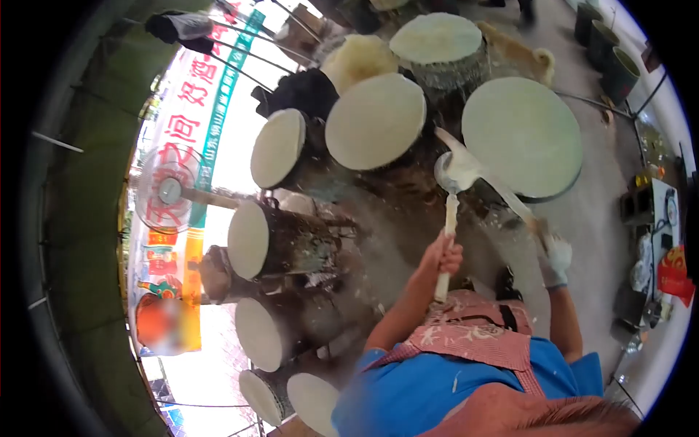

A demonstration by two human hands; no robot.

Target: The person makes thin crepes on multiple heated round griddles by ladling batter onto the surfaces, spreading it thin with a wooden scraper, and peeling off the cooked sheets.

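In front of my body, my left hand (442,256), bare, is wrapped round the pale handle of a ladle (451,207). The ladle's round bowl points away from me. A white glove covers my right hand (557,261), which is closed on the darker handle end of a long, flat paddle (506,193). The paddle slants up to the left and crosses beside the ladle's bowl. White, pasty batter (462,169) lies where the two tools meet; I cannot tell exactly how much sits in the ladle. My checked apron (473,342) has white splashes.
Round pale-topped drums stand around me, including a wide disc (520,138), a middle one (375,120) and several at left. A fan (170,191) stands before a banner (186,124). A dog (520,54) is at the back. A red bag (676,275) sits far right.
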